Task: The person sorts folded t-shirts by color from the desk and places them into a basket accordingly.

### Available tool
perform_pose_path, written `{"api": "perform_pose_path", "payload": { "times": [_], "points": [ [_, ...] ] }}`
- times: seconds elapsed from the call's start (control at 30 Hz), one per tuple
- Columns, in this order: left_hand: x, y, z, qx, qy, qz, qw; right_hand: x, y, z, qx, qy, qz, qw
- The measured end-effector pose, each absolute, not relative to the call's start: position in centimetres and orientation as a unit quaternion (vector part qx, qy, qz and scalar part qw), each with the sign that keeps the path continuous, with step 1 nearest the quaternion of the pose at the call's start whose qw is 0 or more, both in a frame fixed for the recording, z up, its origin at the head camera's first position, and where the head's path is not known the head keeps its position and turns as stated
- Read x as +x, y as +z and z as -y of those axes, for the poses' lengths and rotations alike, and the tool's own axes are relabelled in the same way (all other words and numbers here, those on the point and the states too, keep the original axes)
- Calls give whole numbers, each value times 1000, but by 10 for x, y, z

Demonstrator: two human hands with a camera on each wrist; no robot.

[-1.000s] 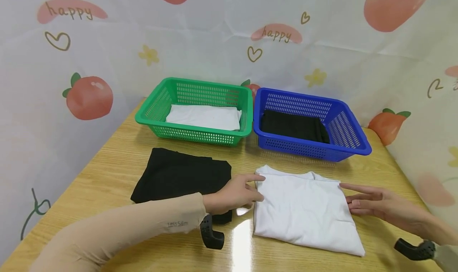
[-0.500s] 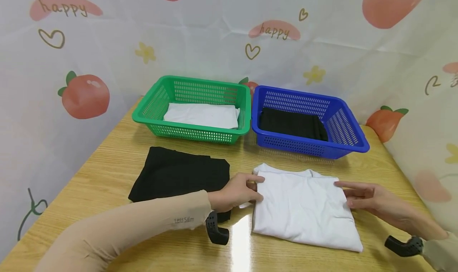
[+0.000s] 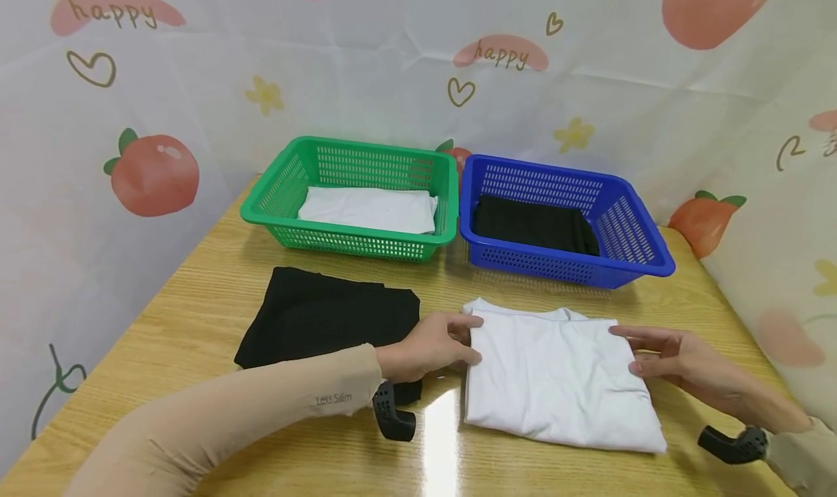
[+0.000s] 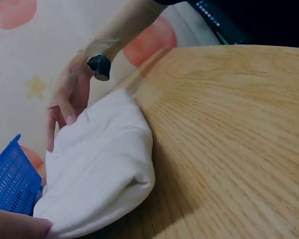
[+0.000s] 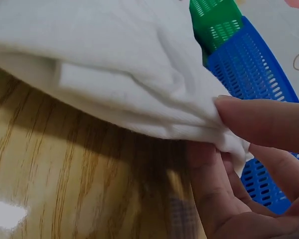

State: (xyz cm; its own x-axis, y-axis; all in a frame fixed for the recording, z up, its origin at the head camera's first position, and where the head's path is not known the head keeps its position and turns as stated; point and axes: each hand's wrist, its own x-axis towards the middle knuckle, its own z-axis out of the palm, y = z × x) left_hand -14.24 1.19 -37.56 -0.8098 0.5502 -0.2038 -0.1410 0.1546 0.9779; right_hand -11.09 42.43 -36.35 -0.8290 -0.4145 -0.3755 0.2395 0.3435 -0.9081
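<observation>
A folded white shirt lies on the wooden table in front of the blue basket. My left hand holds its left edge, with thumb and index finger spread along that side; in the left wrist view a finger or thumb presses the cloth's near corner. At the opposite edge, my right hand pinches the shirt. The right wrist view has the thumb on top and fingers underneath, the layered edge raised off the wood. To the left, partly behind my left forearm, a folded black garment lies flat.
Toward the back a green basket contains a folded white cloth. Right beside it, a blue basket contains a folded black cloth. A patterned backdrop hangs behind the table and along its sides.
My right hand has moved slightly left, its thumb now over the shirt's right edge. The left hand stays at the left edge. The head view has shifted a little; baskets and black garment stay put.
</observation>
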Motion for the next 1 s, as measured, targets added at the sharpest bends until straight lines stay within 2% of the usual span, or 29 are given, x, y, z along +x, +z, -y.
{"api": "perform_pose_path", "payload": {
  "times": [0.2, 0.43, 1.0],
  "points": [
    [-145, -368, -7, 130, 646, -700, 275, -111, -359, -422, -66, -583, -758, 285],
    [-152, -358, 8, 159, 607, -743, 233, -114, -349, -412, -76, -581, -769, 254],
    [-173, -311, 86, 199, 624, -724, 217, -142, -304, -349, -146, -611, -754, 193]
  ]
}}
